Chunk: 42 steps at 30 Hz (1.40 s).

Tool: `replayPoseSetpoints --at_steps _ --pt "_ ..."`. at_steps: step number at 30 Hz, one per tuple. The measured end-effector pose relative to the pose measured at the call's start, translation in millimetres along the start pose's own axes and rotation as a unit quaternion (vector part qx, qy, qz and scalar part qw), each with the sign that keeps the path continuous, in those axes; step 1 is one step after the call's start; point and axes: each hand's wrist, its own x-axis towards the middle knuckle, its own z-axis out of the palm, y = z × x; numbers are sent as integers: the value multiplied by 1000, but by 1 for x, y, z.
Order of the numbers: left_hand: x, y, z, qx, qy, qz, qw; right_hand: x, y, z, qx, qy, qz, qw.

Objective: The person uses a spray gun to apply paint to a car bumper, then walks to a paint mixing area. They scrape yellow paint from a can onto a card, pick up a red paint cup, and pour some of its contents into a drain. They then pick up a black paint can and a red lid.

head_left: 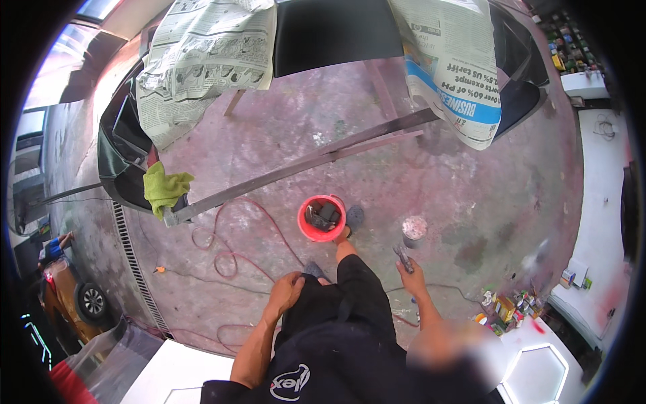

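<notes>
My left hand (286, 291) rests against my black shorts (356, 303), fingers curled; whether they hold anything is hidden. My right hand (412, 275) grips a slim, dark, smudged tool (402, 256), held out to the right of my leg. A red bucket (303, 224) with dark objects inside stands by my foot. Right of it is a grey container (412, 239) with a pink-speckled top. Ahead, a dark car bumper (336, 34), partly covered with newspaper (202, 54), rests on a stand with a long bar (282, 172); a green cloth (165, 185) hangs at its left end.
A red hose (235, 256) loops across the stained floor (484, 202). A drain grate (131, 256) runs along the left. Another person (54, 249) is beside an orange vehicle (74, 296) at far left. Cans and boxes (508, 310) cluster at lower right, near a white bench (592, 215).
</notes>
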Motion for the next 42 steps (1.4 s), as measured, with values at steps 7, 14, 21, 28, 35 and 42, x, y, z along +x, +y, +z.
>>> replayPoseSetpoints --at_steps 7,14,21,28,35,42 --pt "-52 -103 71 -26 -73 -56 995 -4 -52 28 -61 -77 -14 995" --pt "-64 -151 101 -17 -130 -103 986 -45 -58 73 -93 -113 -28 989" --pt "-65 -200 119 -27 -126 -109 986 -83 -40 115 -82 -90 -16 992" --pt "-48 -212 130 -31 -117 -110 987 -87 -10 123 -69 -56 -56 994" --pt "-21 -186 152 -19 -104 -167 980 -21 34 99 -148 -19 -137 979" --pt "-5 -134 205 12 -57 -254 966 103 50 57 -122 -56 -77 988"
